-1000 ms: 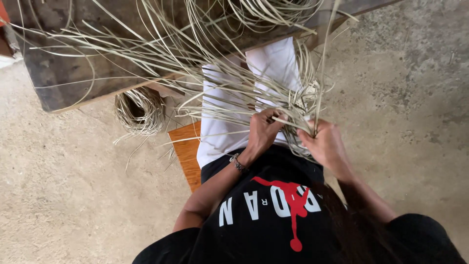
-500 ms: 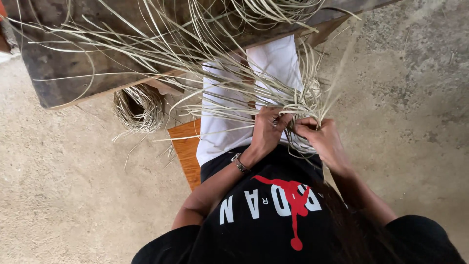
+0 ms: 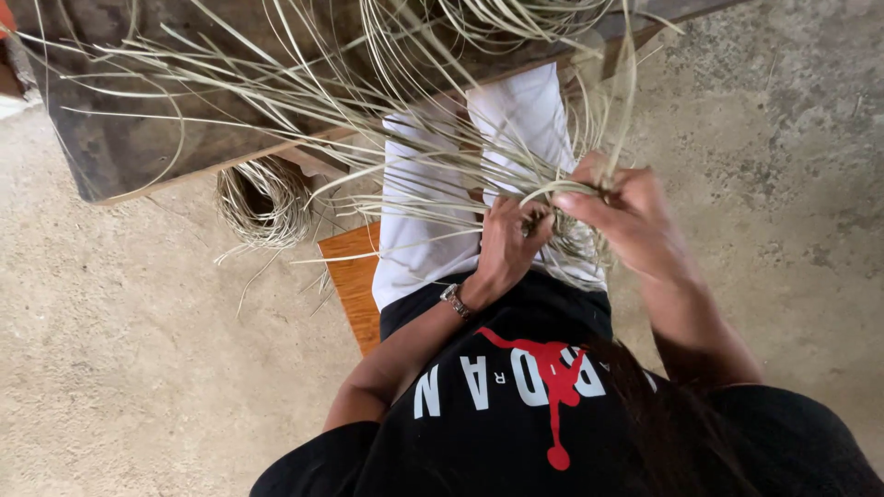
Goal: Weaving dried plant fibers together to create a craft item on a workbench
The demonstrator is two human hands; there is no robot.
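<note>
Pinching pale reed strips over the lap, the left hand and right hand are bending one; too sharp a bend could be kinking it.

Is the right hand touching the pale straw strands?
Touching. The head view shows the right hand pinching a bent strand of the pale straw strands between its fingertips.

At ten o'clock I see a dark wooden bench; just below its edge sits a coil of cane on the concrete floor, orange stool at centre.
</note>
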